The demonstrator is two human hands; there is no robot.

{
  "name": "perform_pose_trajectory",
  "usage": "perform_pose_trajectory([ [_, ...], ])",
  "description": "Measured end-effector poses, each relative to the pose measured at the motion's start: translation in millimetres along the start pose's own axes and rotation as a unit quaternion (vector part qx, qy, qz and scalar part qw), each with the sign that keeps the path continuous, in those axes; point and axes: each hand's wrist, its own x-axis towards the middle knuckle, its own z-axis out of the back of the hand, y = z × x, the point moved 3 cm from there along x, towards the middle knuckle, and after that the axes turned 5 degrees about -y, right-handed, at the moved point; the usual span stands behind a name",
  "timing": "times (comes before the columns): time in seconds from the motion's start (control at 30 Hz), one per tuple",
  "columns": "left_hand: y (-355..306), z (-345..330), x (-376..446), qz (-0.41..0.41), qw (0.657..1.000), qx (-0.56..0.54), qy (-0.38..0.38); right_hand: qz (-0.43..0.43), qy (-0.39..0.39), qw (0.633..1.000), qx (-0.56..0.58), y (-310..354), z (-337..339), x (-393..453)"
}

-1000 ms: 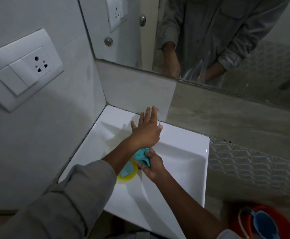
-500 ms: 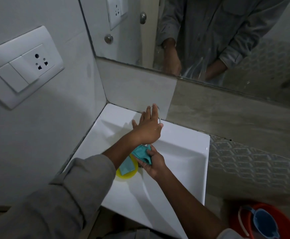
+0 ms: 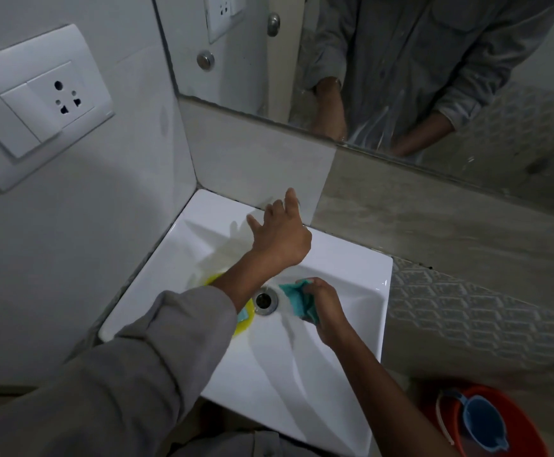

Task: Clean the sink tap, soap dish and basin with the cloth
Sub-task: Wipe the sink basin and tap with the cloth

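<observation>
The white basin (image 3: 384, 293) sits in the wall corner, its metal drain (image 3: 265, 301) in plain sight. My right hand (image 3: 328, 313) grips a bunched teal cloth (image 3: 293, 296) against the basin floor just right of the drain. My left hand (image 3: 278, 232) reaches over the back rim where the tap stands; its fingers are loosely spread and the tap is hidden beneath it. A yellow soap dish (image 3: 245, 321) lies left of the drain, mostly covered by my left forearm, with a bit of teal showing in it.
A mirror (image 3: 400, 61) hangs above the tiled back ledge. On the left wall is a white switch and socket plate (image 3: 38, 107). A red bucket (image 3: 526, 420) holding a blue mug (image 3: 484, 427) stands on the floor at the lower right.
My right hand has carried the cloth rightwards from under my left wrist, uncovering the drain. My left hand's fingers have lifted and spread from lying flat.
</observation>
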Motion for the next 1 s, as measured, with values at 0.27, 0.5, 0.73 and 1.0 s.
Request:
perform_pose_trajectory([
  [0.27,27.5,23.8,15.1,-0.109,0.973,-0.124,0.160,-0.027,0.059,0.996,0.062,1.0,8.0,-5.1],
  [0.5,29.6,17.4,16.5,-0.113,0.968,-0.170,0.147,0.016,0.087,0.996,-0.019,14.7,8.6,-3.0],
  [0.73,30.5,17.1,14.5,-0.116,0.971,-0.157,0.138,0.040,0.061,0.994,-0.081,23.5,3.6,2.7],
  [1.0,30.9,16.7,13.6,-0.124,0.974,-0.142,0.124,0.077,0.033,0.993,-0.084,32.8,-2.4,4.3],
])
